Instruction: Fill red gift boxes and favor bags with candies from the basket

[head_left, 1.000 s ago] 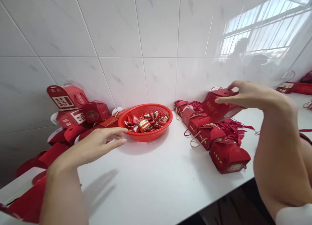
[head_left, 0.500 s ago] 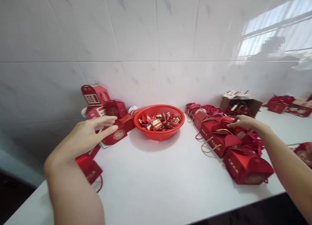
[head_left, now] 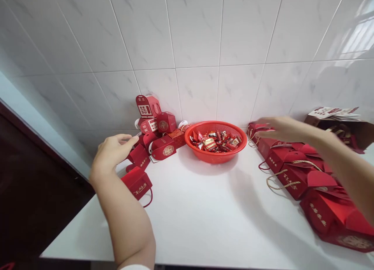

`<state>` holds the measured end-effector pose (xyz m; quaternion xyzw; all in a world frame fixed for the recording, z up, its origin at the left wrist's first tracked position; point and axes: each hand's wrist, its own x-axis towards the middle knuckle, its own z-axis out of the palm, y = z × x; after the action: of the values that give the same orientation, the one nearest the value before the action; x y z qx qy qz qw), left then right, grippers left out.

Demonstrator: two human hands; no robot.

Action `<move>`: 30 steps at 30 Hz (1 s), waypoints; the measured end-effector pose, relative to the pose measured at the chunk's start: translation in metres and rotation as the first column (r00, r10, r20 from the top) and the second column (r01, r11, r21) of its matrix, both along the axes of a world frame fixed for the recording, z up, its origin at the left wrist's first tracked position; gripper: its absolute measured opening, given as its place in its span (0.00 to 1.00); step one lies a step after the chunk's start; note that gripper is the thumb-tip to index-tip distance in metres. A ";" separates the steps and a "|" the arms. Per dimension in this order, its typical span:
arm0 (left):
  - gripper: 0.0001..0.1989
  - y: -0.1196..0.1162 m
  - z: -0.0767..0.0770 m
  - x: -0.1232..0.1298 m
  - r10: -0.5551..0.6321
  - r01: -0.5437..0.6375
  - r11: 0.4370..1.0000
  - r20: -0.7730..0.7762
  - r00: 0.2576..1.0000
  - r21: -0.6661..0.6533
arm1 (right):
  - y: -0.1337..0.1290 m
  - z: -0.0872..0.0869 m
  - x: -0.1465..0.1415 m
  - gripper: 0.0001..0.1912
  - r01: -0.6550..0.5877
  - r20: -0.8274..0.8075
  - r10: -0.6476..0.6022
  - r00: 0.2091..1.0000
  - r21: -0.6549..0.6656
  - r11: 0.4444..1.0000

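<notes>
My left hand [head_left: 112,151] is at the left, over a loose pile of red gift boxes. Its fingers are bent, thumb apart, with nothing visible in them; the box just behind the fingertips is a dark red one [head_left: 139,156]. Below it a red box with a cord handle [head_left: 138,184] lies tilted beside my forearm. My right hand [head_left: 279,127], smeared by motion, hovers with fingers stretched out over the far end of a row of closed red gift boxes [head_left: 292,180]. Between the hands stands a red plastic basket [head_left: 214,157] holding wrapped candies [head_left: 212,143].
A cardboard box [head_left: 362,131] with printed cards [head_left: 333,112] on top stands at the back right. Pink-red boxes [head_left: 149,106] are stacked against the tiled wall [head_left: 198,87]. The white table's [head_left: 198,223] front edge runs along the bottom.
The view has turned left, so the basket and boxes appear farther right. My right hand has moved from the middle of the box row toward its far end. My left hand stays near the left pile.
</notes>
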<state>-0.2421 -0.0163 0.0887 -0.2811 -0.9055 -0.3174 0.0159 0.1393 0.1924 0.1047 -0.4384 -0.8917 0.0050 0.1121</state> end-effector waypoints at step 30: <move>0.19 0.054 -0.014 0.054 -0.793 0.783 0.584 0.058 0.607 -0.215 | -0.071 -0.125 -0.143 0.11 -0.431 -0.174 0.421 0.890 -0.026 0.902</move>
<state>-0.1877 0.0380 0.0745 -0.6597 -0.7157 -0.1835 -0.1375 -0.0041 0.1212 -0.0201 -0.2337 -0.9532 0.0944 0.1673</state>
